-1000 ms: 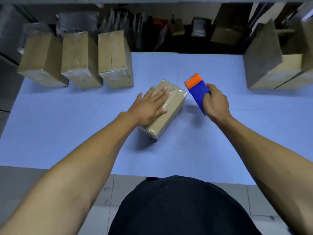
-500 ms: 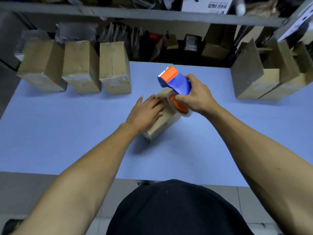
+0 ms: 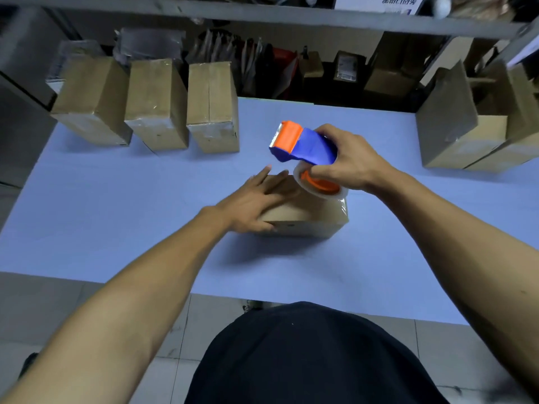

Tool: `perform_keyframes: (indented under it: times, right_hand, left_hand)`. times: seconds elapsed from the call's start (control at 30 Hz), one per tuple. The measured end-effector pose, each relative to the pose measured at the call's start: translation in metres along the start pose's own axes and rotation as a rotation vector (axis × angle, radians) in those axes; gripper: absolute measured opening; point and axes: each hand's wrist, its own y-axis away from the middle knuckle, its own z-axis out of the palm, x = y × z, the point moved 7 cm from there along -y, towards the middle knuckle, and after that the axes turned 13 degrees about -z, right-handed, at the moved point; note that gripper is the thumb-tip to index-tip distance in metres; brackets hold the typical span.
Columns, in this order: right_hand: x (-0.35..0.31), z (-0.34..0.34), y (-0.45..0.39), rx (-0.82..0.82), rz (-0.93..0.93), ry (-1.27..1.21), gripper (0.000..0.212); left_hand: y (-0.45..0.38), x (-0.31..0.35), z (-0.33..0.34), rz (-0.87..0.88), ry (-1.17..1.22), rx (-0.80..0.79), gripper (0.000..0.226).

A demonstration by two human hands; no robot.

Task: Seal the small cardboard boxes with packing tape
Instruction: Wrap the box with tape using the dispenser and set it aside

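The left hand [image 3: 250, 199] lies flat, fingers straight, on the closed brown cardboard box [image 3: 306, 217] on the blue table [image 3: 116, 214]. Just above that box, the right hand [image 3: 347, 161] has its grip curled round the blue-and-orange tape dispenser [image 3: 303, 145]. Three taped brown boxes [image 3: 157, 103] stand closed behind it.

Left hand [image 3: 256, 199] presses box [image 3: 306, 217]; right hand [image 3: 347, 161] grips tape dispenser [image 3: 303, 145].

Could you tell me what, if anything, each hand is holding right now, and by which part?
The right hand grips the tape dispenser by its handle. The left hand holds nothing; it rests flat on the box.
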Motion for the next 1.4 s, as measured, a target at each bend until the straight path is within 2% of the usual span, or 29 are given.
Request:
perform_keyframes:
  times: [0.1,0.23,0.4,0.47,0.5,0.57,0.63,0.67,0.7,0.77,0.8,0.93,1.2,1.3,1.4]
  right_hand:
    - [-0.002,0.011,0.005,-0.056,-0.023,0.02,0.048]
    - [-0.008,0.016,0.007,-0.012,-0.043,0.018,0.052]
    - [-0.009,0.023,0.006,0.017,-0.055,0.027,0.054]
    - [-0.004,0.023,0.008,0.021,-0.053,0.011,0.056]
    - [-0.004,0.024,0.008,0.021,-0.064,0.018,0.056]
    - [-0.007,0.026,0.007,0.016,-0.1,0.054,0.052]
    - [-0.01,0.028,0.003,0.005,-0.125,0.088,0.051]
    - [-0.011,0.029,0.001,-0.006,-0.135,0.105,0.052]
    - [-0.011,0.029,-0.001,-0.019,-0.146,0.122,0.053]
    - [-0.012,0.03,-0.005,-0.043,-0.172,0.148,0.056]
    - [-0.013,0.03,-0.006,-0.05,-0.181,0.149,0.058]
    - [-0.016,0.029,-0.011,-0.082,-0.221,0.145,0.067]
    - [-0.022,0.034,-0.025,-0.235,-0.29,0.252,0.065]
    - [-0.03,0.039,-0.029,-0.27,-0.324,0.317,0.064]
    - [-0.034,0.042,-0.031,-0.313,-0.341,0.351,0.061]
  left_hand:
    - [-0.002,-0.002,-0.008,-0.032,0.011,-0.006,0.095]
    - [0.009,0.004,-0.01,-0.13,-0.01,-0.024,0.099]
    - [0.014,0.003,-0.012,-0.167,0.124,0.02,0.112]
    - [0.029,-0.007,-0.018,-0.269,0.354,0.099,0.116]
    - [0.037,-0.013,-0.021,-0.326,0.469,0.146,0.108]
    - [0.055,-0.028,-0.032,-0.468,0.709,0.323,0.062]
    - [0.067,-0.047,-0.044,-0.717,1.124,0.516,0.023]
    - [0.065,-0.049,-0.046,-0.83,1.366,0.506,0.017]
    - [0.058,-0.046,-0.046,-0.895,1.562,0.409,0.018]
    - [0.044,-0.034,-0.049,-0.905,1.744,0.181,0.025]
    - [0.04,-0.031,-0.049,-0.902,1.78,0.137,0.026]
    - [0.036,-0.032,-0.049,-0.89,1.913,0.174,0.014]
    - [0.047,-0.036,-0.049,-0.994,1.583,0.234,0.013]
    - [0.052,-0.028,-0.038,-1.007,1.773,0.22,0.01]
    - [0.055,-0.026,-0.027,-1.085,1.89,0.3,0.012]
